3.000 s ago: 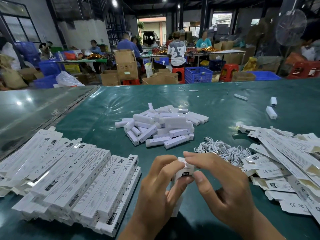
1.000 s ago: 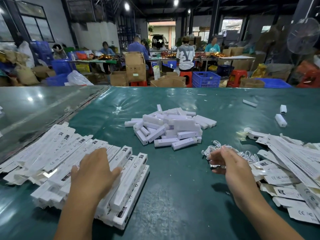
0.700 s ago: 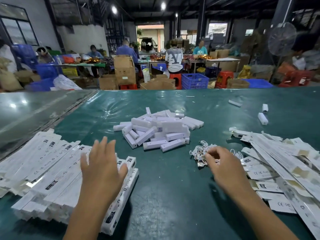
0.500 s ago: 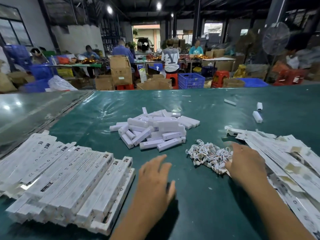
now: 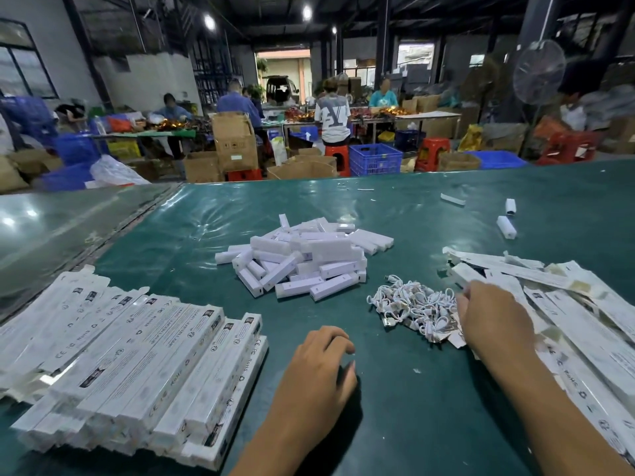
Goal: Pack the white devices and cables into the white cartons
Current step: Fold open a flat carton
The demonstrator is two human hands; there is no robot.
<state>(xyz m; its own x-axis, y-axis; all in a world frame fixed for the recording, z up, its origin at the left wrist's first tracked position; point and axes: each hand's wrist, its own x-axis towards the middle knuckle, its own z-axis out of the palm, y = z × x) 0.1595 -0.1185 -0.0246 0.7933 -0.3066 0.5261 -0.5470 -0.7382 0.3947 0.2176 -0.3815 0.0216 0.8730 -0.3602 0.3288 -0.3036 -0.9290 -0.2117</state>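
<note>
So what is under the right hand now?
The right hand lies over the near edge of the flat cartons, beside the cable pile. A few carton ends stick out below it. Whether its fingers hold anything is hidden.

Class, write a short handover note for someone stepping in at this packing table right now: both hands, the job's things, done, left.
Left hand: loosely curled, holding nothing, over the green table.
Right hand: on the flat cartons beside the cables; grip unclear.
White devices: heaped mid-table.
Done: filled cartons stacked at left.
Left: many devices, cables and flat cartons.
</note>
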